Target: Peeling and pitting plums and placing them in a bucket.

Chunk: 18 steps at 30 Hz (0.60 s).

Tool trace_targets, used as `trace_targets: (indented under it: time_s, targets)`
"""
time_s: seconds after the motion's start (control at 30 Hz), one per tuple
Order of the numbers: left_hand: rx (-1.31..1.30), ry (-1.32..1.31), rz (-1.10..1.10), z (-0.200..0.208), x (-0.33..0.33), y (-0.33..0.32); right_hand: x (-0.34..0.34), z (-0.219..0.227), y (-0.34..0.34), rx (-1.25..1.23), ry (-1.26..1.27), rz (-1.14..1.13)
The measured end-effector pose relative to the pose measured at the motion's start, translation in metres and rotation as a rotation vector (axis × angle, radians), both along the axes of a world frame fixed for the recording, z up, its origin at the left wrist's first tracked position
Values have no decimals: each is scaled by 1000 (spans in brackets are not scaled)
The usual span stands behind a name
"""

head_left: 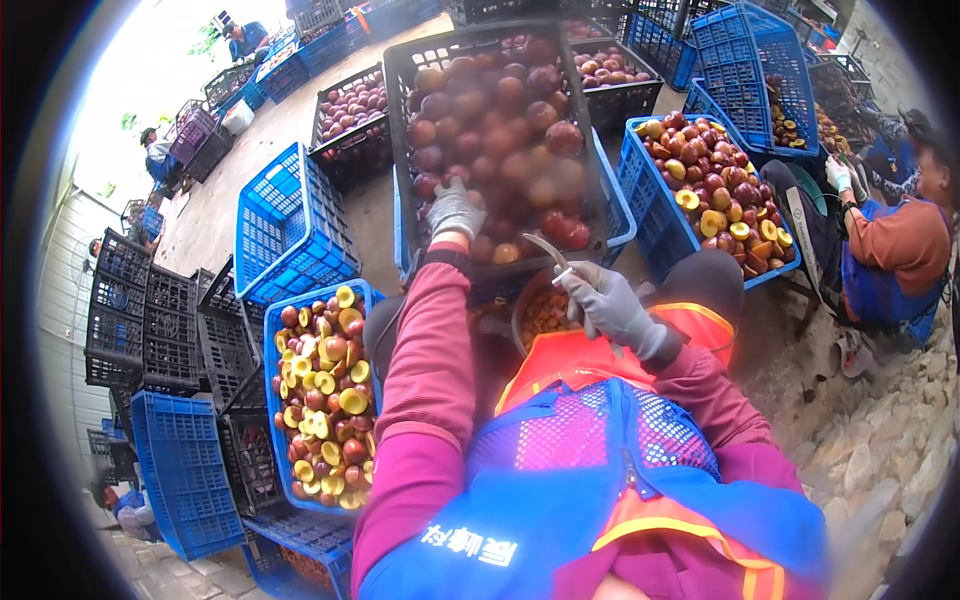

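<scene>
My left hand [457, 210], in a grey glove, reaches over the near left part of a black crate [395, 110] of whole dark red plums [470, 130]. Its fingers are apart and touch the fruit, with no plum seen lifted. My gloved right hand [612, 305] is closed around a small curved knife [545, 250], held above my lap with the blade pointing up and left toward the crate's near edge. Below the knife, a round tub [521, 330] holds small orange-brown pieces, partly hidden by my right hand and apron. Haze blurs the crate's middle.
At my left stands a blue crate [268, 400] of halved plums, beside an unfilled blue crate [270, 235]. Another blue crate [655, 225] of cut plums is at right, near a seated co-worker [895, 250]. Stacked black crates [145, 310] line the far left.
</scene>
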State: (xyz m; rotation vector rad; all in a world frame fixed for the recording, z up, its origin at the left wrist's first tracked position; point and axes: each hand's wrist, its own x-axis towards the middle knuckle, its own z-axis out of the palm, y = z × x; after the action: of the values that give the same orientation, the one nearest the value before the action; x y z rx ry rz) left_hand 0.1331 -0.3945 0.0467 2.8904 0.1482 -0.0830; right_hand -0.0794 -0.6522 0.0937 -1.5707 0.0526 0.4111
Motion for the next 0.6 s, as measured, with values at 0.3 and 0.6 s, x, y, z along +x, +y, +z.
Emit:
trace_targets:
  time_s: [0.3,0.6]
  targets:
    - [-1336,132,28,-24,-57,9,15,22,18,235,-148,-177]
    - [-1938,228,-215,69,-201,2,9,46,26,187,-209,-25]
